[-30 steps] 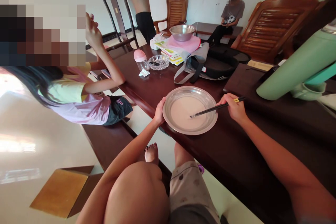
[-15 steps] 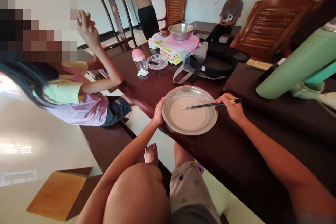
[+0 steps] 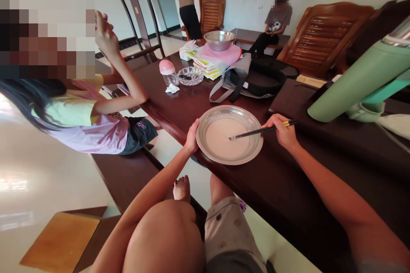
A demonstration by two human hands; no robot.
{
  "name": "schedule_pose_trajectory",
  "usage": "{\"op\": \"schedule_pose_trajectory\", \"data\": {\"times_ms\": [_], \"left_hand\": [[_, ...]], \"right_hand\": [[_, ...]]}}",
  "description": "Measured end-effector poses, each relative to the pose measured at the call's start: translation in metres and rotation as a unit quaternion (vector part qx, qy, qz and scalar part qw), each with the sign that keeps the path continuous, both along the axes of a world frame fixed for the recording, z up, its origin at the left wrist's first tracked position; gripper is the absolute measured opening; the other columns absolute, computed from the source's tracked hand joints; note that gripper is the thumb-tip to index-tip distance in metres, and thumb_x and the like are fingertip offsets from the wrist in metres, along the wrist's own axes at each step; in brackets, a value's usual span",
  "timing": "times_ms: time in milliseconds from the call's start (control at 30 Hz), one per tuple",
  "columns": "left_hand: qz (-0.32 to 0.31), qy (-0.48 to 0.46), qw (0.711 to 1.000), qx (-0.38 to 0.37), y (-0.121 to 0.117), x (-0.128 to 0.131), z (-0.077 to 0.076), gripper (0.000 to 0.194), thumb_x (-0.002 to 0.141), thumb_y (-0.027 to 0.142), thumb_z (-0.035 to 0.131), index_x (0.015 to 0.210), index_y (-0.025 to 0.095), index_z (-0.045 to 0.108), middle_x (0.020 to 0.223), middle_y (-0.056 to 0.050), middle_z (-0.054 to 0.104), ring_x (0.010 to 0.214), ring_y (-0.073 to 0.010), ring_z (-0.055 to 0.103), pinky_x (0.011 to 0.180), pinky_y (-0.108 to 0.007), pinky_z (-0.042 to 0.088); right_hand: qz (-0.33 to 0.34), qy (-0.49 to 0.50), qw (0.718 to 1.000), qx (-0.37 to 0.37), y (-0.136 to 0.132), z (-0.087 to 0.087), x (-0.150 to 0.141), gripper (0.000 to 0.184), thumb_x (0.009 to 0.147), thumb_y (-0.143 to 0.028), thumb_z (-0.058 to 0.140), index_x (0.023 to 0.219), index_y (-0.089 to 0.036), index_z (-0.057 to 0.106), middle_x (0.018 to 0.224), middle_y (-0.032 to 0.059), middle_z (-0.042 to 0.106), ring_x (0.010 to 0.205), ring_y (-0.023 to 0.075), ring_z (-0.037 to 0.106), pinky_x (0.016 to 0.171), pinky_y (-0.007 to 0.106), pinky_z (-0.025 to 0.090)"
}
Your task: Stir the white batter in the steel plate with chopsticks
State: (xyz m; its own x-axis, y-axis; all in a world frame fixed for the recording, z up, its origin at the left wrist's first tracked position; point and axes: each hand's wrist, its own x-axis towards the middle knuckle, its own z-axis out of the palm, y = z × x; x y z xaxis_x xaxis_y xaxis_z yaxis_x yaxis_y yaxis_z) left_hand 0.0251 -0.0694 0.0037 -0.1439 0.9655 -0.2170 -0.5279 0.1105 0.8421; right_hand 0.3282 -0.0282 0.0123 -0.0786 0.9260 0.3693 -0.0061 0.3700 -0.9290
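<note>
A shallow metal bowl [image 3: 205,152] with a pale, milky pink liquid [image 3: 224,140] in it rests near the edge of the dark wooden table [image 3: 179,113]. My left hand [image 3: 192,137] is closed on the bowl's left rim; its fingers partly go out of sight at the side. To the right of the bowl, my right hand [image 3: 282,131] grips a pair of black chopsticks [image 3: 256,131] with yellow bands near the upper end. Their tips dip into the liquid around the bowl's middle.
Behind the bowl lie a black and grey bag [image 3: 256,79], a glass ashtray [image 3: 190,76], a pink-capped bottle [image 3: 168,70] and a second metal bowl [image 3: 219,42] on papers. A green flask [image 3: 355,81] leans in at right. A person [image 3: 77,115] sits at left; two others are farther back.
The chopstick tips have shifted slightly right and down within the liquid. The person standing at the back has turned or moved, showing a raised striped shirt. My left hand keeps its hold.
</note>
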Motion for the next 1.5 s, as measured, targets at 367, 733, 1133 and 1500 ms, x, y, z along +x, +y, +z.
{"op": "schedule_pose_trajectory", "data": {"times_ms": [367, 733, 1133, 1500], "left_hand": [[-0.012, 0.002, 1.000, -0.003, 0.0012, -0.0023, -0.0038, 0.044, 0.073, 0.056, 0.075, 0.092, 0.017, 0.071, 0.086, -0.007, 0.076, 0.101, -0.0329, 0.071, 0.089, -0.040, 0.056], [-0.016, 0.013, 1.000, 0.005, 0.0014, -0.0036, -0.0060, 0.047, 0.072, 0.058, 0.075, 0.094, 0.017, 0.072, 0.087, -0.007, 0.076, 0.097, -0.0322, 0.072, 0.086, -0.039, 0.057], [-0.014, 0.027, 0.999, 0.014, 0.0014, -0.0036, -0.0060, 0.047, 0.072, 0.059, 0.074, 0.092, 0.018, 0.072, 0.087, -0.007, 0.076, 0.099, -0.0327, 0.071, 0.086, -0.040, 0.057], [-0.020, 0.029, 0.999, 0.001, 0.0015, -0.0043, -0.0066, 0.047, 0.075, 0.060, 0.071, 0.097, 0.018, 0.071, 0.089, -0.008, 0.077, 0.099, -0.0328, 0.072, 0.086, -0.041, 0.057]], "right_hand": [[0.018, 0.016, 1.000, 0.002, 0.0022, -0.0019, 0.0008, 0.042, 0.084, -0.054, 0.068, 0.058, -0.022, 0.064, 0.058, -0.0003, 0.066, 0.059, 0.0175, 0.068, 0.065, 0.031, 0.052], [0.043, 0.001, 0.999, -0.006, -0.0001, -0.0024, -0.0013, 0.042, 0.085, -0.054, 0.068, 0.058, -0.022, 0.064, 0.057, -0.0002, 0.065, 0.058, 0.0178, 0.067, 0.063, 0.031, 0.052], [0.052, -0.018, 0.998, -0.011, 0.0009, 0.0003, -0.0009, 0.041, 0.085, -0.055, 0.068, 0.060, -0.022, 0.066, 0.062, 0.0013, 0.068, 0.061, 0.0185, 0.069, 0.065, 0.032, 0.054], [0.035, -0.034, 0.999, -0.002, 0.0020, 0.0017, -0.0009, 0.042, 0.084, -0.057, 0.068, 0.061, -0.022, 0.067, 0.064, 0.0017, 0.070, 0.066, 0.0193, 0.070, 0.069, 0.033, 0.054]]}}
